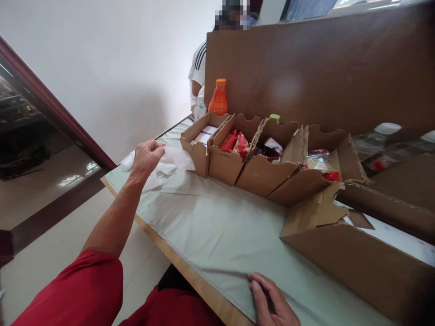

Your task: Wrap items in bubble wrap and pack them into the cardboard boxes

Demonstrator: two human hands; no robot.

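My left hand (pixel 147 156) is closed, its fingers pinched on the edge of a sheet of clear bubble wrap (pixel 178 158) at the far left of the table. White crumpled packaging (pixel 154 179) lies beneath and beside it. Near the front edge of the table, my right hand (pixel 272 301) rests on the pale green cloth (pixel 204 217), fingers slightly curled and apart, with nothing seen in it.
Open cardboard boxes (pixel 222 165) stand in a row, holding red packets (pixel 234 141) and other packages. An orange bottle (pixel 218 97) and clear bottles (pixel 377 138) are behind them. A larger box (pixel 353 253) occupies the right. A person (pixel 199 65) is behind the cardboard panel (pixel 306 68).
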